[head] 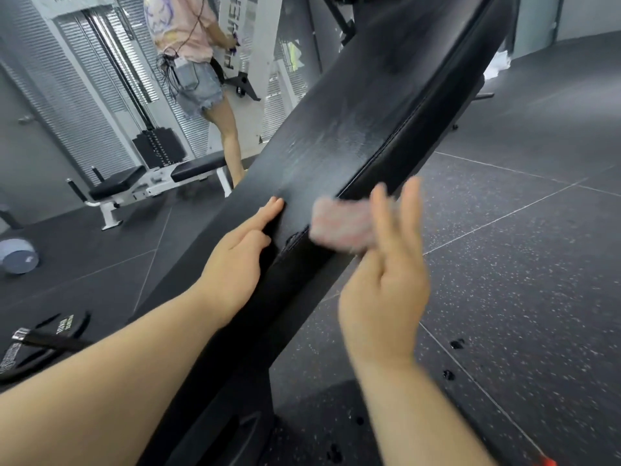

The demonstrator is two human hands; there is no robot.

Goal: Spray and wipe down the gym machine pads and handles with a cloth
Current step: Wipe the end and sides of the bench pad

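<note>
On the long black padded bench pad (336, 136), your left hand (235, 260) lies flat and empty, while your right hand (383, 280) grips the pink cloth (339, 227), mid-wipe; next, likely sweep upward over the streaks.

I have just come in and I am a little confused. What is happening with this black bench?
A person is wiping a long black bench pad in a gym. The right hand presses a pinkish cloth against the pad's right edge; it is blurred, so seemingly mid-wipe. The left hand rests flat on the pad's top. Pale streaks show higher up the pad. No spray bottle is in view.
</note>
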